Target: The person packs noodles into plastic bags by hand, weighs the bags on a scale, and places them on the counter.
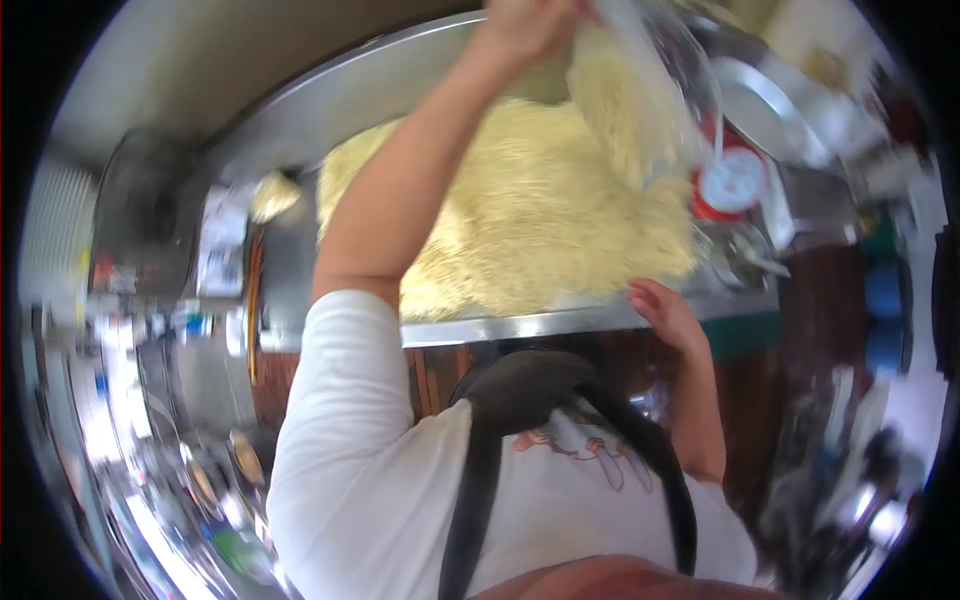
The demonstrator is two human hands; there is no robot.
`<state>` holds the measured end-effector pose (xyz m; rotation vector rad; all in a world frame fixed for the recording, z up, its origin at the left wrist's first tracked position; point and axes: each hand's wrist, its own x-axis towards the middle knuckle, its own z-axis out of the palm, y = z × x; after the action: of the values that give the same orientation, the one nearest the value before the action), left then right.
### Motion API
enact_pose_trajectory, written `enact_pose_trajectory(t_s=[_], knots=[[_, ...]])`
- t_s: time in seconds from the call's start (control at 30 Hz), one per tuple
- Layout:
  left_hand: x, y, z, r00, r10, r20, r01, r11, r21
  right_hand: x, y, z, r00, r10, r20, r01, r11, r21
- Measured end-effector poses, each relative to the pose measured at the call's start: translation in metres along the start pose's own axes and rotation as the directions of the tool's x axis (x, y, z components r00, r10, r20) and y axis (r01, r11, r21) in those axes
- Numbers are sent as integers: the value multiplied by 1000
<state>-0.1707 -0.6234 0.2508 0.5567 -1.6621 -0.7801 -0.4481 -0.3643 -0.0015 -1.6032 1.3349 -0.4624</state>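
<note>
Pale-yellow thin noodles (540,220): heaped wide across silver metal surface (560,326). Above heap's far right, clear plastic bag (645,65) with more noodles inside, pinched at top by left hand (535,25), fingers partly cut off. Near heap's front edge: right hand (662,308), fingers loosely spread.

Above the far edge of the metal desk (540,327), the left hand (535,25), partly out of view, grips a clear plastic bag (668,95) that hangs slanting with pale noodles (610,105) inside, over the right part of a broad yellow noodle layer (510,215). The right hand (668,315) is near the desk's near edge, fingers loosely bent. A red container (728,188) stands towards the right edge, long wooden sticks (253,310) at the left.
</note>
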Motion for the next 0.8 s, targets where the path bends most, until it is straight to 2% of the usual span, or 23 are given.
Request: enact_pose_trajectory(t_s=[0.03, 0.1, 0.2, 0.23, 0.3, 0.33, 0.37, 0.4, 0.5, 0.6, 0.67, 0.77, 0.8], knots=[[-22, 20, -28, 999, -30, -9, 31, 996, 88, 9, -3, 8, 999, -17, 35, 16, 1000, 25], [-76, 63, -74, 999, 45, 4, -43, 910, 412, 33, -26, 30, 993, -37, 114, 34, 999, 31], [-157, 72, -155, 995, 77, -58, -23, 780, 626, 65, -64, 59, 976, -41, 216, 50, 998, -36], [-187, 66, -187, 975, 185, -123, -42, 695, 718, 76, -74, 70, 970, -48, 239, 64, 996, -57], [-242, 71, -259, 938, 167, -305, 158, 579, 800, 95, -96, 94, 958, -47, 282, 78, 992, -99], [-263, 80, -298, 899, 46, -436, 348, 530, 773, 103, -107, 106, 952, -55, 300, 93, 989, -113], [-279, 89, -332, 870, 40, -491, 451, 337, 826, 111, -118, 118, 947, -61, 316, 106, 986, -126], [-292, 95, -356, 799, 14, -601, 588, 189, 786, 117, -127, 128, 942, -72, 329, 123, 983, -138], [-327, 85, -450, 827, 136, -545, 554, -37, 832, 138, -156, 164, 923, -71, 379, 139, 978, -157], [-342, 81, -526, 815, 237, -529, 560, -91, 823, 148, -179, 187, 913, -86, 399, 182, 961, -209], [-351, 71, -583, 798, 331, -504, 556, -80, 827, 148, -189, 195, 920, -52, 387, 132, 974, -184], [-353, 61, -642, 660, 339, -670, 733, -95, 674, 147, -188, 202, 930, -17, 366, 93, 977, -191], [-361, 51, -665, 670, 354, -652, 726, -126, 677, 147, -186, 202, 932, -8, 362, 87, 975, -202]])
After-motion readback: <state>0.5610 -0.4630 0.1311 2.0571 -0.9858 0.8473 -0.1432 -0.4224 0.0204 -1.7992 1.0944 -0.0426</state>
